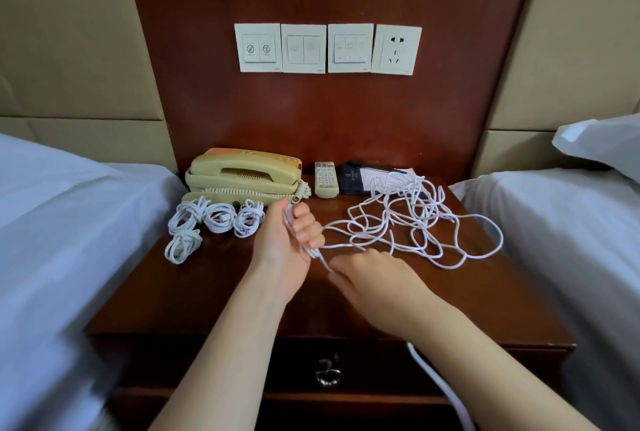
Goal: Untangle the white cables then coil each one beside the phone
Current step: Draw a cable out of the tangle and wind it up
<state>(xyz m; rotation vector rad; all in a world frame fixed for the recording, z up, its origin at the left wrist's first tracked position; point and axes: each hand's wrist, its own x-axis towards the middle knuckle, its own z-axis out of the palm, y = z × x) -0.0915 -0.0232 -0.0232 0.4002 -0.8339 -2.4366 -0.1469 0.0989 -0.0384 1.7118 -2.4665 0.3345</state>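
Observation:
A loose tangle of white cables (412, 219) sprawls over the right half of the wooden nightstand (214, 295). Several coiled white cables (214, 222) lie in front of the beige phone (242, 176) at the back left. My left hand (294, 233) is raised at the middle of the nightstand, fingers curled round loops of one white cable (320, 255). That cable runs down to my right hand (367, 274), which is blurred; its fingers pinch the strand just below the left hand. From there the strand leads right into the tangle.
A white remote (325, 179) and a dark notepad folder (367, 177) lie behind the tangle. Beds with white sheets (62, 222) flank the nightstand on both sides. Another white cable (440, 385) hangs over the front edge by my right forearm. Wall switches (327, 48) sit above.

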